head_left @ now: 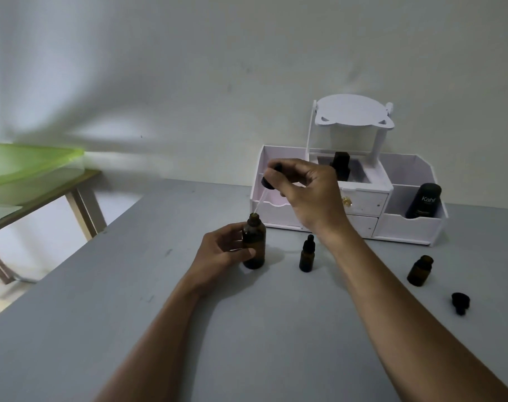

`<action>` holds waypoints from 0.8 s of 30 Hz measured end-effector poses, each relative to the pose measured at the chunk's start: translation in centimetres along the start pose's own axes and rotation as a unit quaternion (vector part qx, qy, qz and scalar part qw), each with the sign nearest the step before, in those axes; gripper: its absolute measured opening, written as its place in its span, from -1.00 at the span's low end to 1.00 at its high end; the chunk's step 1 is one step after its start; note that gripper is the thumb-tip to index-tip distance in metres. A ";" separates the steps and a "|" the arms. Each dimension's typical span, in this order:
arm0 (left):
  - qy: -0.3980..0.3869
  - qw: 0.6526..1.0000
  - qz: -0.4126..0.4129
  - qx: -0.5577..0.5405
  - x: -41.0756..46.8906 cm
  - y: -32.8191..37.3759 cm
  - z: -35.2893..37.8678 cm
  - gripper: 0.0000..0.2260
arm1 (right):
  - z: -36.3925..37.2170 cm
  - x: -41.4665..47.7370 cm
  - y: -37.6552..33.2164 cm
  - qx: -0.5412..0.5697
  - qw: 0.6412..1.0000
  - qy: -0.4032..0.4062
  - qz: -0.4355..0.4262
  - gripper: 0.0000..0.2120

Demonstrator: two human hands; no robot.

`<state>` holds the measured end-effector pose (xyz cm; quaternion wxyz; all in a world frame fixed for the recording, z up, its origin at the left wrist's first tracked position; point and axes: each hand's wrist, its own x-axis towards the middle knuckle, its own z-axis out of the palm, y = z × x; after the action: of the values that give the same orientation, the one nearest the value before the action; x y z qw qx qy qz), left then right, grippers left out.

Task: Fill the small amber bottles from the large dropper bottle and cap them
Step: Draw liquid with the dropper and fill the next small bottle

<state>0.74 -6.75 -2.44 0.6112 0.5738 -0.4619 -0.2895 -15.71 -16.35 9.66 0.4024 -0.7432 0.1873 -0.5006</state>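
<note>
**Loading up for the next fill**

From the head camera, my left hand (223, 250) has its fingers and thumb curled round the large dropper bottle (254, 248), holding it upright on the tabletop (159, 329), back toward the far edge and a little left of the middle. My right hand (305, 192) hangs above it, thumb and fingertips pinching the black top of the dropper (268, 181). Its glass pipette (258, 203) slants down with the tip right at the bottle's mouth. I cannot tell whether the tube holds liquid.

Just to the right stands a small capped bottle (307, 253), which I take as done. Well apart, toward the right edge, the small open bottle (420, 270) stands uncapped, its loose cap (460, 303) lying nearer me. Along the far edge sits a white organiser (348, 204) with two dark containers in its compartments.

I judge this as the draw: the dropper works at the big bottle so the open small one can be filled. The next move calls for a steady pinch that doesn't squeeze early, and for carrying the pipette tip-down over the capped bottle without knocking it. Then I must centre the tip over that narrow neck before pressing. My left hand would serve better steadying the small bottle, since it looks light and easy to tip. After that comes the cap.
</note>
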 end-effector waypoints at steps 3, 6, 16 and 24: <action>-0.004 1.000 0.000 0.006 0.0 0.0 0.1 -0.49 | 1.1 -0.3 0.5 -0.013 1.000 -0.015 0.010 -0.79; -0.004 1.000 0.003 0.013 0.0 0.0 0.1 -0.50 | 1.9 -0.9 1.7 -0.043 0.998 -0.043 0.032 -0.81; -0.008 0.999 0.007 0.034 0.0 0.0 0.1 -0.50 | 3.0 -1.7 3.7 -0.103 0.990 -0.067 0.062 -0.86; -0.009 0.999 0.001 0.031 0.1 -0.1 0.0 -0.53 | 3.7 -1.8 3.5 -0.110 0.993 -0.028 0.042 -0.93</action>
<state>0.79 -6.82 -2.51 0.5893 0.5895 -0.4769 -0.2790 -12.73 -15.69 5.21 0.3433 -0.7883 0.2609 -0.4389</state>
